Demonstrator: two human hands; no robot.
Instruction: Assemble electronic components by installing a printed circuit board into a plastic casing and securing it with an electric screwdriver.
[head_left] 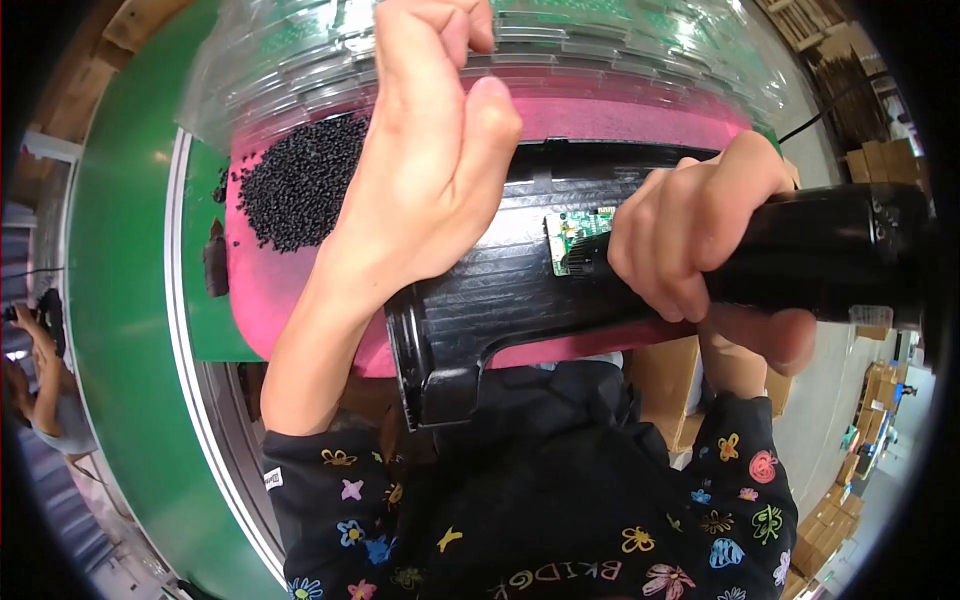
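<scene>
The right hand (700,235) is wrapped tight around the thick black handle of a power tool (820,260), fingers curled over the top and the thumb pressed along the underside; the far end of the tool runs into the dark rim of the picture and is cut off. The tool's front end is hidden behind the knuckles, just beside a small green circuit board (578,232) set in a long black plastic casing (500,290). The casing lies across a pink mat (290,290), its left end turning down into a stubby foot over the person's lap. The left hand (425,150) hovers above the casing, fingers bunched together with the tips pinched near the thumb; whether anything small sits between them cannot be told. A heap of small black pellets (300,185) rests on the mat's left part, partly covered by the left wrist. Behind the mat stand clear plastic trays (640,50), their contents blurred by glare. A green belt (120,330) curves along the left side, and another person's arm (40,370) shows dimly at the left edge.
</scene>
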